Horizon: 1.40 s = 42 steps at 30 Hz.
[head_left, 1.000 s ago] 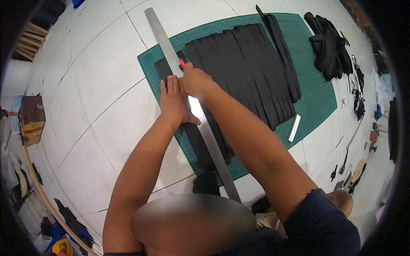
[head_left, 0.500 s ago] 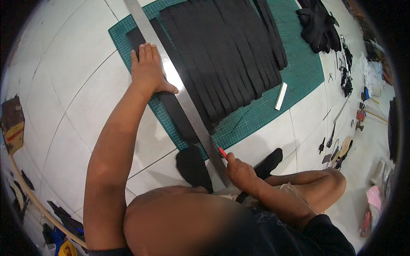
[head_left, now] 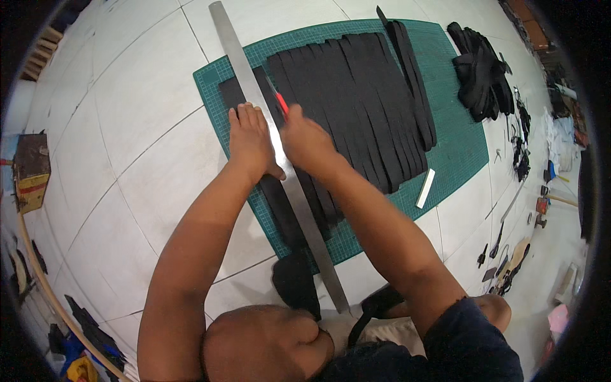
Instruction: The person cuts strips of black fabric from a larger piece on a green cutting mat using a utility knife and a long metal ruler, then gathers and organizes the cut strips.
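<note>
A long metal ruler (head_left: 233, 48) lies slantwise across the black sheet material on a green cutting mat (head_left: 458, 153). My left hand (head_left: 251, 145) presses flat on the ruler and the black strip (head_left: 280, 207) left of it, fingers stretched out, thumb across the metal. In my closed right hand (head_left: 308, 143) is a red-handled cutter knife (head_left: 282, 102), its blade pointing away from me beside the ruler's right edge, near the far end of the material. Several parallel black strips (head_left: 347, 89) lie side by side to the right.
A white bar (head_left: 425, 188) rests on the mat's near right part. Bundled black strips (head_left: 482, 76) lie on the tiled floor at the far right, with scattered tools (head_left: 498, 239) nearer. At left stand a worn box (head_left: 32, 172) and a curved wooden rod (head_left: 54, 299).
My right hand with the cutter knife has gone from the ruler's near end to the far part of the material. My left hand stays pressed on the ruler. The view has shifted.
</note>
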{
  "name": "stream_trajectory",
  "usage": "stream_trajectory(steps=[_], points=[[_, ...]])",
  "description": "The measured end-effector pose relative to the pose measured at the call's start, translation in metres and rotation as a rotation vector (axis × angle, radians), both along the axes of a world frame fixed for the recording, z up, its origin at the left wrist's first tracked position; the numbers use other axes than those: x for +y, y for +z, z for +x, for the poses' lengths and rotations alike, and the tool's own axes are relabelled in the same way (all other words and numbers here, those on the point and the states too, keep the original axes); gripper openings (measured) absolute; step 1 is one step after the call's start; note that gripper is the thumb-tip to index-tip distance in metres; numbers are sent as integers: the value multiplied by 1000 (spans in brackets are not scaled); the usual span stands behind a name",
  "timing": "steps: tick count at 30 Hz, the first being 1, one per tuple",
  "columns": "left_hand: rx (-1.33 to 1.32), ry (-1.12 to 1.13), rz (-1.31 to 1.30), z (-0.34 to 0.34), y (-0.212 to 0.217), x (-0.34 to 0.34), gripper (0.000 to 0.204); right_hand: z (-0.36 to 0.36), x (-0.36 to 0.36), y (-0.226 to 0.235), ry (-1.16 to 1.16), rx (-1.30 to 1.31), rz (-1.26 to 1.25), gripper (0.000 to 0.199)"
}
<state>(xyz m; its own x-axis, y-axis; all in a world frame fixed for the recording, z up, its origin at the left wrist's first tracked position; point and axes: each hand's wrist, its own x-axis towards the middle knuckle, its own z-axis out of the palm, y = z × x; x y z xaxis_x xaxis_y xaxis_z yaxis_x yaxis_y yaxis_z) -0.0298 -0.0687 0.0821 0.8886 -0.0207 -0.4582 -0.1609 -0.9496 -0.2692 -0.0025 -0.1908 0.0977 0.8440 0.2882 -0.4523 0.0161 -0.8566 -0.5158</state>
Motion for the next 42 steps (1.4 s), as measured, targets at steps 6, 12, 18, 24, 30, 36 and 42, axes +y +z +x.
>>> stream_trajectory(steps=[6,12,18,24,30,36,42], points=[[49,-33,13,-2,2,4,149,44,53,-7,-1,-13,-1,39],[101,-40,5,-1,7,2,148,52,57,-15,45,-30,-4,41],[41,-29,-13,0,7,-1,149,45,35,-13,53,46,90,37],[-31,1,-51,-6,-3,13,151,16,20,17,116,59,-117,37],[92,-32,-15,1,0,4,151,54,44,15,6,10,41,38],[142,-21,-22,1,-1,8,149,61,67,6,2,31,19,43],[129,-29,-23,1,3,8,149,59,65,-1,54,33,-42,47]])
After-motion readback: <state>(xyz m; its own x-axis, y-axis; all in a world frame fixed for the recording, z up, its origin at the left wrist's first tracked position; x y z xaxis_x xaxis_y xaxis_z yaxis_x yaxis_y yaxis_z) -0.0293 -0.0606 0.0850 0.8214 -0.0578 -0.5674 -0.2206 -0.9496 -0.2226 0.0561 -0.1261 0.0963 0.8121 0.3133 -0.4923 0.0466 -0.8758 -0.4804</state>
